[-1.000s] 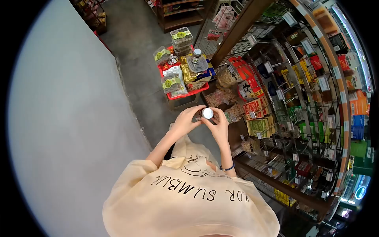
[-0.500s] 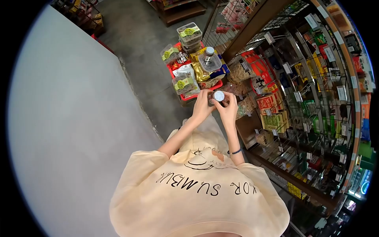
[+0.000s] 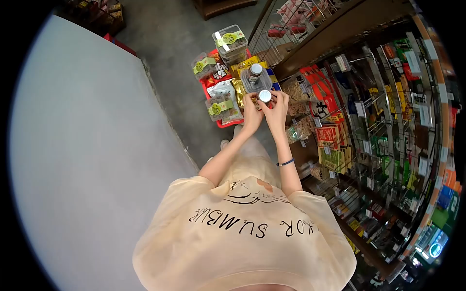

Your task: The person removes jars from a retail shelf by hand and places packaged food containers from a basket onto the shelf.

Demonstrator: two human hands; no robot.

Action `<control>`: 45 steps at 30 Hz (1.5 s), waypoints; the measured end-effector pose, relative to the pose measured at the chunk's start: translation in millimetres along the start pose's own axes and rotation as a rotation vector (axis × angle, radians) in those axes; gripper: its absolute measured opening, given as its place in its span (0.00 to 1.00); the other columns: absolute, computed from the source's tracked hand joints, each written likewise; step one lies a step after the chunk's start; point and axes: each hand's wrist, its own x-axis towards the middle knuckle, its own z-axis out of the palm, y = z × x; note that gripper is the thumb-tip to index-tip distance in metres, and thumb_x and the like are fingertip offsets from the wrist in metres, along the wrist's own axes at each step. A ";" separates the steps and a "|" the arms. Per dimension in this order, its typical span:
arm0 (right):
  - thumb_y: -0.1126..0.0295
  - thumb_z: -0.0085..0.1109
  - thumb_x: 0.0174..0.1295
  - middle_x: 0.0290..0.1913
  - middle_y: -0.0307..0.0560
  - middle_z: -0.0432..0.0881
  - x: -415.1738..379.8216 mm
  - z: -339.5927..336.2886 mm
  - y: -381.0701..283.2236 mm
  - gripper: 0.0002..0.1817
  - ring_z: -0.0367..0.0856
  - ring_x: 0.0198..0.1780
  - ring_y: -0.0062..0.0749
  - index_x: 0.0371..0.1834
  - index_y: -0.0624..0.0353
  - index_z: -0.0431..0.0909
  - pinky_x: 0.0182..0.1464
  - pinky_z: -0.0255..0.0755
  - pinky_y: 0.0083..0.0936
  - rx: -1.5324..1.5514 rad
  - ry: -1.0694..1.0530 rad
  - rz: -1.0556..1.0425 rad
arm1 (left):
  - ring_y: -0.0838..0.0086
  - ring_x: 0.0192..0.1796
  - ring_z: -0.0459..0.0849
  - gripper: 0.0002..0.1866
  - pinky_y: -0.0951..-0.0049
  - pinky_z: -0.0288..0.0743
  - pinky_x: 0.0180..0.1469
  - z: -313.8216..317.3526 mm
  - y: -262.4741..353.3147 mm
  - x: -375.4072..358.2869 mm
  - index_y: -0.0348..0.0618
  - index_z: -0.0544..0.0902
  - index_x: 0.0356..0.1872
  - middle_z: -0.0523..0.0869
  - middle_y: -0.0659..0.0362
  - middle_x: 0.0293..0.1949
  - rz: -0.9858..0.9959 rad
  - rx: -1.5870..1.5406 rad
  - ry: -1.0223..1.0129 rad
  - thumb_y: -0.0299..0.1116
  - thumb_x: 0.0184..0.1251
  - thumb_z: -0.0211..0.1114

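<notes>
Between both hands I hold a small jar (image 3: 265, 96) with a whitish lid, its body mostly hidden by my fingers. My left hand (image 3: 252, 114) closes on its left side and my right hand (image 3: 276, 110), with a dark band on the wrist, grips its right side. Just beyond stands a similar lidded jar (image 3: 255, 71) on a clear plastic container (image 3: 262, 83). Both are on the goods in a red basket (image 3: 223, 125). Around them lie a silver packet (image 3: 223, 88), gold packaging (image 3: 239, 92) and clear boxes with green labels, such as the near one (image 3: 219, 107).
On the right runs a wire shelf rack with hanging packets and price tags (image 3: 359, 108). Red packets (image 3: 328, 136) and bagged goods (image 3: 302, 127) sit low beside the basket. A pale wall-like surface (image 3: 92, 145) fills the left, with grey floor (image 3: 167, 63) between.
Both hands have moved forward with the jar, from the basket's near edge to over its goods, close to the standing jar. The camera view has shifted slightly.
</notes>
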 end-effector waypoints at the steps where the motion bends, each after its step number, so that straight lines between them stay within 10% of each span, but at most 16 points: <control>1: 0.79 0.67 0.46 0.49 0.49 0.62 6.6 1.0 6.1 0.23 0.75 0.46 0.35 0.46 0.65 0.69 0.47 0.74 0.26 -0.002 -0.006 0.011 | 0.53 0.51 0.70 0.28 0.61 0.65 0.54 6.8 -2.3 3.6 0.31 0.66 0.48 0.70 0.45 0.46 -0.012 0.003 -0.002 0.26 0.45 0.68; 18: 0.79 0.66 0.46 0.54 0.53 0.62 60.3 5.3 47.6 0.26 0.71 0.54 0.43 0.49 0.65 0.67 0.54 0.73 0.29 -0.017 -0.212 0.064 | 0.52 0.52 0.68 0.28 0.60 0.61 0.54 49.9 -12.7 34.9 0.33 0.67 0.47 0.70 0.47 0.45 -0.265 0.080 0.270 0.26 0.42 0.70; 45: 0.67 0.70 0.47 0.55 0.55 0.64 45.6 -16.1 82.2 0.37 0.66 0.57 0.48 0.61 0.61 0.62 0.58 0.63 0.36 -0.112 -0.309 0.122 | 0.58 0.53 0.64 0.35 0.66 0.60 0.57 -2.2 -26.4 -0.7 0.34 0.64 0.49 0.65 0.49 0.47 -0.318 0.248 0.001 0.35 0.41 0.75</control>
